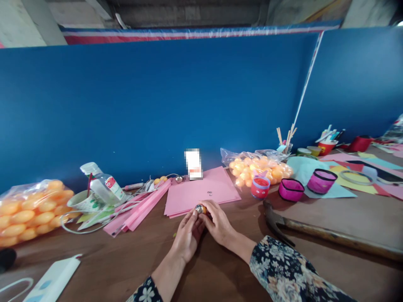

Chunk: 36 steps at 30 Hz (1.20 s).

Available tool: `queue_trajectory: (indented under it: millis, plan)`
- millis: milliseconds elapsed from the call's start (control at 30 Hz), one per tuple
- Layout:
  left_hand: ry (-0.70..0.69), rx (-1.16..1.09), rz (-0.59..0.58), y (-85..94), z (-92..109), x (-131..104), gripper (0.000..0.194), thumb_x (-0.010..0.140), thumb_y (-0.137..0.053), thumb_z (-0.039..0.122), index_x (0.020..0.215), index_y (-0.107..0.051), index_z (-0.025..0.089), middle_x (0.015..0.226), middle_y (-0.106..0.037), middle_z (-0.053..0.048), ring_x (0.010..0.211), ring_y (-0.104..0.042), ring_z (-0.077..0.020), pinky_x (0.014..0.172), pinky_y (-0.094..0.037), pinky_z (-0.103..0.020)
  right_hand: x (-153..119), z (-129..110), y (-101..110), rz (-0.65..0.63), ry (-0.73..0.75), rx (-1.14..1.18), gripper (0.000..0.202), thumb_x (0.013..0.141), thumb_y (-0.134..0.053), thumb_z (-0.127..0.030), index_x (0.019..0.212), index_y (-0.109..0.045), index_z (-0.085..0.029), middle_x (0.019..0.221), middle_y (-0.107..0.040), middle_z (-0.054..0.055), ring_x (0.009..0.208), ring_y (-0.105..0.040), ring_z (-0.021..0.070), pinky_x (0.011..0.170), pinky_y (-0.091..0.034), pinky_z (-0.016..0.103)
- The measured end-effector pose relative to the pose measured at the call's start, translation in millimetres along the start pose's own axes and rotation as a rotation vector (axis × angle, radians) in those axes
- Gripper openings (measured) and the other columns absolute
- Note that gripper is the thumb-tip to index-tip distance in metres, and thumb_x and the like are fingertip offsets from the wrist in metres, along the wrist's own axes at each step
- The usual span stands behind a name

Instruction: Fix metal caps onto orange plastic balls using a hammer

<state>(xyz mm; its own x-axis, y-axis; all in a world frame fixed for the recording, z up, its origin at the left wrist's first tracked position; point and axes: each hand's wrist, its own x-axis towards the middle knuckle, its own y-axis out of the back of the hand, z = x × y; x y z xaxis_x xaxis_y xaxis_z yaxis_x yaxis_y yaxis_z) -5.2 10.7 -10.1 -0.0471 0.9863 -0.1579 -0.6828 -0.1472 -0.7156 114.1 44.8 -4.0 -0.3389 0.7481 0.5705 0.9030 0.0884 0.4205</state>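
Note:
Above the table's front part, my left hand (188,235) and my right hand (219,223) meet with their fingertips pinched together. Between them is a small shiny silver ball (199,208) with an orange part (204,209) at its right side; the fingers hide how the two join. Just beyond the fingertips lies a stack of pink paper sheets (201,191), with small dark-and-silver bits (210,193) on top. Another silver ball (179,179) rests at the stack's back left corner, near a few orange balls (160,180).
Bags of orange balls (248,170) stand at both sides. On the right, a hammer (315,230) lies beside magenta rings (291,189) and a red cup (260,187). Leftward are pink strips (147,205), a tilted plastic bottle (105,184) and a white box (53,281). A blue partition (176,96) rises behind.

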Motion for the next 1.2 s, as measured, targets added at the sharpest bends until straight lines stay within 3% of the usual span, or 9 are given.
queue_trajectory:
  millis: [433, 633, 933, 1200]
  plan:
    - [0.004, -0.014, 0.039, -2.5, 0.8, -1.2, 0.015, 0.072, -0.064, 0.027, 0.082, -0.064, 0.016, 0.081, -0.068, -0.004, 0.071, -0.061, -0.0129, 0.074, -0.045, -0.026, -0.4, 0.5, -0.3, -0.036, -0.006, 0.013, 0.036, 0.081, -0.051, -0.015, 0.116, -0.048, -0.022, 0.109, -0.057, 0.007, 0.101, -0.051, 0.0203, 0.089, -0.042, 0.036]
    - [-0.006, -0.044, 0.050, -1.4, 1.0, 0.1, 0.018, 0.073, -0.063, 0.026, 0.089, -0.063, 0.018, 0.086, -0.067, -0.003, 0.075, -0.061, -0.0126, 0.074, -0.046, -0.025, -2.5, 2.7, -3.3, 0.002, -0.034, 0.018, 0.040, 0.078, -0.057, -0.018, 0.116, -0.046, -0.022, 0.111, -0.056, 0.007, 0.103, -0.051, 0.0210, 0.089, -0.043, 0.036]
    - [0.025, -0.047, -0.037, -1.8, -0.6, -0.6, 0.020, 0.078, -0.057, 0.030, 0.093, -0.062, 0.018, 0.089, -0.066, -0.004, 0.079, -0.062, -0.0150, 0.081, -0.045, -0.031, -0.7, 1.0, -1.5, -0.007, -0.046, 0.040, 0.031, 0.079, -0.054, -0.013, 0.108, -0.051, -0.023, 0.104, -0.058, 0.005, 0.097, -0.052, 0.0195, 0.086, -0.042, 0.033]
    - [0.020, -0.031, -0.025, -3.4, -0.7, 0.2, 0.019, 0.076, -0.060, 0.029, 0.090, -0.062, 0.016, 0.083, -0.067, -0.004, 0.077, -0.062, -0.0146, 0.083, -0.044, -0.031, -0.1, -3.3, -0.9, -0.027, -0.025, 0.055, 0.030, 0.078, -0.053, -0.010, 0.106, -0.052, -0.022, 0.101, -0.059, 0.005, 0.095, -0.052, 0.0192, 0.083, -0.043, 0.032]
